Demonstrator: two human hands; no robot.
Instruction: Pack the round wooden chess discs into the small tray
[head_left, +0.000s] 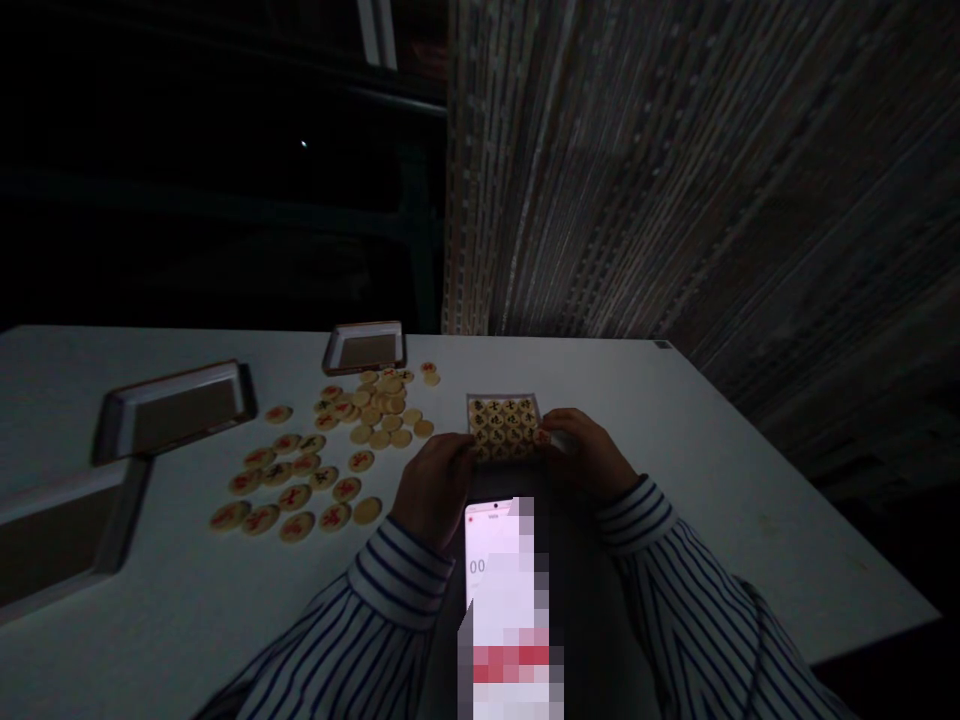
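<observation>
A small box (502, 397) in front of me holds rows of round Chinese chess pieces (510, 421) with black characters facing up. My left hand (437, 482) is at the box's near left side, its fingers curled against the edge. At the right edge, my right hand (589, 450) has its fingers closed round a Chinese chess piece with a red character (543, 437). Its thumb is partly hidden in shadow. Many loose pieces (294, 497), some with red or black characters and some showing plain faces, lie spread and heaped to the left.
Three shallow trays or lids stand on the white table (675, 560): one at the back (365, 350), one at the left (176, 408), one at the near left (67, 535). A lit phone (499, 570) is below my hands. A beaded curtain (600, 170) hangs behind; the room is dim.
</observation>
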